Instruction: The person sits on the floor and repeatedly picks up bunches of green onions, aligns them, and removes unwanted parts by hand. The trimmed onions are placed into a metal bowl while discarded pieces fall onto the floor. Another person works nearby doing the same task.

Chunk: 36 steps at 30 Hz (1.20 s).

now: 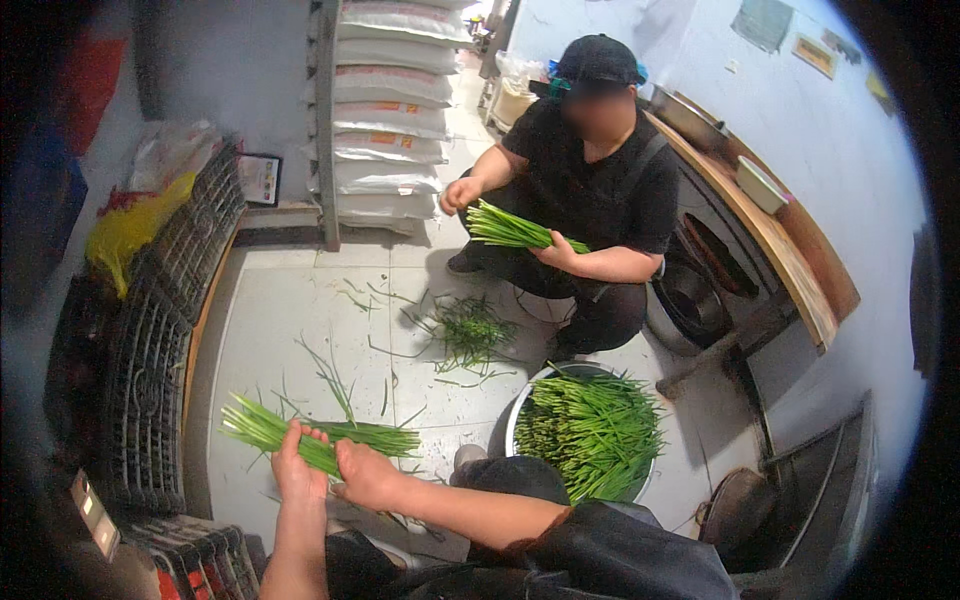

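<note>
My left hand [300,463] is wrapped around a bunch of garlic chives [259,426], its pale stem ends pointing up and to the left. Close beside it, my right hand [367,472] grips the same bunch farther along, partly hiding the leaves. Behind my hands, more chives [379,437] extend to the right, low over the floor; whether they belong to the held bunch I cannot tell. To the right of my knee stands a round metal basin [513,426] packed with chives [592,435].
Opposite me a co-worker [600,157] squats with another chive bunch [506,226] in one hand. Loose trimmings [472,330] lie on the tiled floor [300,300]. Plastic crates [150,397] line the left, stacked white sacks [390,112] the back, a wooden shelf [750,217] the right.
</note>
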Each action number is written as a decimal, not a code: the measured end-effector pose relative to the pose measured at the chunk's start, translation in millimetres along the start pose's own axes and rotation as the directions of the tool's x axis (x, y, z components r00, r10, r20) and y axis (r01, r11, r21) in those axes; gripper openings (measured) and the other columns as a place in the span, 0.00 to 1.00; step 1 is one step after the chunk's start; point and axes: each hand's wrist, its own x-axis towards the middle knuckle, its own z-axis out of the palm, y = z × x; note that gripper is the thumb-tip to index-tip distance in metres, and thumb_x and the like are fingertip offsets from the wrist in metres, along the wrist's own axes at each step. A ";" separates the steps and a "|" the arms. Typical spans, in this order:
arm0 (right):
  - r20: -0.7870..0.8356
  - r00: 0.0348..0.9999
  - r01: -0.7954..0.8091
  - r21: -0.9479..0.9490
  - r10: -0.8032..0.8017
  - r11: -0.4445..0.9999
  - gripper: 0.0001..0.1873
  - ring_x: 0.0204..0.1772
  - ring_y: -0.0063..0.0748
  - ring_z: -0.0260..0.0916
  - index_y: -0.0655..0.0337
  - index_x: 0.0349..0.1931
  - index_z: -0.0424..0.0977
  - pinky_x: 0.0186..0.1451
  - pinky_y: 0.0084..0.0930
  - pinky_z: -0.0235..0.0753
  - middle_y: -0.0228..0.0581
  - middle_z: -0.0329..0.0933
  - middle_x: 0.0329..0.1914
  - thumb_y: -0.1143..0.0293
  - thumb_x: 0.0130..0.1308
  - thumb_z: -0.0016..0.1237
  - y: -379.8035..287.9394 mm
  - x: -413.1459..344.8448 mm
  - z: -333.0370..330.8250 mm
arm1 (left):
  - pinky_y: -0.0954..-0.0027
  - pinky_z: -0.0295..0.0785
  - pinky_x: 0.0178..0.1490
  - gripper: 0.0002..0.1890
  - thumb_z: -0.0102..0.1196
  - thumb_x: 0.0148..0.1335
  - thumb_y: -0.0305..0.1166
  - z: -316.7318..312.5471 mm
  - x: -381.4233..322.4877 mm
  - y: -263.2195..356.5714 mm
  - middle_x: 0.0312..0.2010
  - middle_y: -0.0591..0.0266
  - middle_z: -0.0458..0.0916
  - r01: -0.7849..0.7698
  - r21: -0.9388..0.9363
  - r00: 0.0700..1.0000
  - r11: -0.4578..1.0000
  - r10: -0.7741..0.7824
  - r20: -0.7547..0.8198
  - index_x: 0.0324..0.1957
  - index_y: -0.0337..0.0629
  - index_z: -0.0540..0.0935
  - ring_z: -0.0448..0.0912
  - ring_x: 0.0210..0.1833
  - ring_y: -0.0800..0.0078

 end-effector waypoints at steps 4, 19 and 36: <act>-0.145 0.984 0.112 0.084 -0.099 0.990 0.27 0.38 0.50 0.72 0.71 0.47 0.58 0.41 0.39 0.72 0.56 0.71 0.37 0.67 0.52 0.54 6.4 11.4 5.5 | 0.64 0.69 0.47 0.13 0.57 0.58 0.31 11.1 -13.5 15.0 0.35 0.59 0.72 0.003 0.018 0.994 1.000 -0.005 0.105 0.43 0.37 0.72 0.72 0.40 0.67; 0.563 0.805 -0.480 0.803 -0.188 0.353 0.19 0.33 0.23 0.66 0.65 0.46 0.67 0.34 0.20 0.67 0.37 0.70 0.34 0.66 0.57 0.55 -18.8 -16.1 -52.9 | 0.64 0.74 0.51 0.28 0.53 0.60 0.35 30.0 -43.4 40.0 0.38 0.55 0.78 0.157 0.117 0.728 0.981 -0.195 0.657 0.59 0.34 0.61 0.79 0.41 0.66; 0.121 0.992 0.005 0.318 -0.046 0.948 0.18 0.44 0.25 0.67 0.63 0.39 0.72 0.50 0.21 0.65 0.33 0.72 0.38 0.55 0.65 0.43 29.8 9.2 -127.1 | 0.80 0.68 0.25 0.20 0.57 0.57 0.29 31.0 -42.6 -1.1 0.26 0.70 0.73 -0.092 0.881 0.595 0.464 -0.684 0.422 0.50 0.36 0.71 0.72 0.21 0.82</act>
